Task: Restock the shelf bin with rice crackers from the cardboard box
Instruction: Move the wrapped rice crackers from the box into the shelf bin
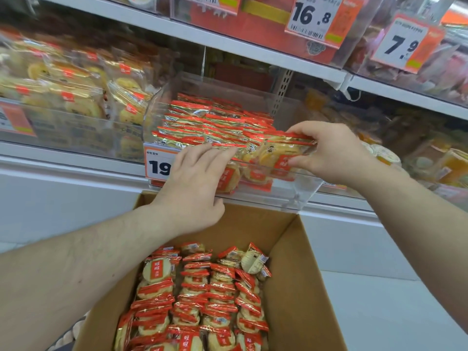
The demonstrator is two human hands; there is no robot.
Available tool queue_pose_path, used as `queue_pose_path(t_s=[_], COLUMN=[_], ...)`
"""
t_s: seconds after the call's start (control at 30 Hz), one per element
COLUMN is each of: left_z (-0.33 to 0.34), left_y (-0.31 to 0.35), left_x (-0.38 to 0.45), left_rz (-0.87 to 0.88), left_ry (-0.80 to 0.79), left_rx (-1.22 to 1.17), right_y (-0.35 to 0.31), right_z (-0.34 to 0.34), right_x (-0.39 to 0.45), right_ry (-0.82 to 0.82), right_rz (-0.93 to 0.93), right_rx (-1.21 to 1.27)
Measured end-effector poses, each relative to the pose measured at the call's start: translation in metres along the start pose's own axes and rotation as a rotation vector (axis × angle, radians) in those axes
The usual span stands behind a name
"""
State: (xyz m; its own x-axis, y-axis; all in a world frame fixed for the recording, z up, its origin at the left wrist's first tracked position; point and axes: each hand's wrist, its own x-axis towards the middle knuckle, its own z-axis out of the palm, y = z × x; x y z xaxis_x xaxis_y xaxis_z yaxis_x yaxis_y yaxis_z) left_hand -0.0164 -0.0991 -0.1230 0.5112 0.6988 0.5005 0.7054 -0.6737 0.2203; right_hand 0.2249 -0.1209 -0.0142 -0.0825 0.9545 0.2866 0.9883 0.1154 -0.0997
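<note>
A clear plastic shelf bin (304,196) holds rows of red-and-gold rice cracker packs (210,122) standing on edge. My right hand (331,155) grips a small stack of cracker packs (283,150) at the bin's front right corner, thumb below and fingers on top. Stretched over the bin's front edge, my left hand (195,181) has its straight fingers pressed against the front row of packs. Below, an open cardboard box (298,279) holds several rows of the same packs (210,300).
A price tag reading 19 (158,163) hangs on the bin front, partly behind my left hand. A neighbouring bin of yellow cracker packs (76,92) sits to the left. Upper shelf bins carry price tags 16.8 (312,16) and 7.9 (402,44). More snack bins lie to the right (417,153).
</note>
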Motion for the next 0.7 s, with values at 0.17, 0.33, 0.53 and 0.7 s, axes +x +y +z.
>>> queue_pose_path(t_s=[0.17,0.33,0.53,0.7], left_z=[0.002,0.005,0.008,0.006], left_y=[-0.002,-0.004,-0.004,-0.003], left_x=[-0.001,-0.002,-0.002,-0.002], left_rz=[0.005,0.010,0.024,0.035], left_ry=[-0.005,0.020,0.032,0.012], left_rx=[0.001,-0.005,0.001,0.014], right_y=[0.001,-0.004,-0.015,-0.030], right_z=[0.020,0.025,0.033,0.041], right_x=[0.020,0.027,0.024,0.008], right_ry=[-0.147,-0.256,-0.372,-0.482], right_rz=[0.121,0.099,0.116,0.110], right_rx=[0.099,0.022,0.198,-0.056])
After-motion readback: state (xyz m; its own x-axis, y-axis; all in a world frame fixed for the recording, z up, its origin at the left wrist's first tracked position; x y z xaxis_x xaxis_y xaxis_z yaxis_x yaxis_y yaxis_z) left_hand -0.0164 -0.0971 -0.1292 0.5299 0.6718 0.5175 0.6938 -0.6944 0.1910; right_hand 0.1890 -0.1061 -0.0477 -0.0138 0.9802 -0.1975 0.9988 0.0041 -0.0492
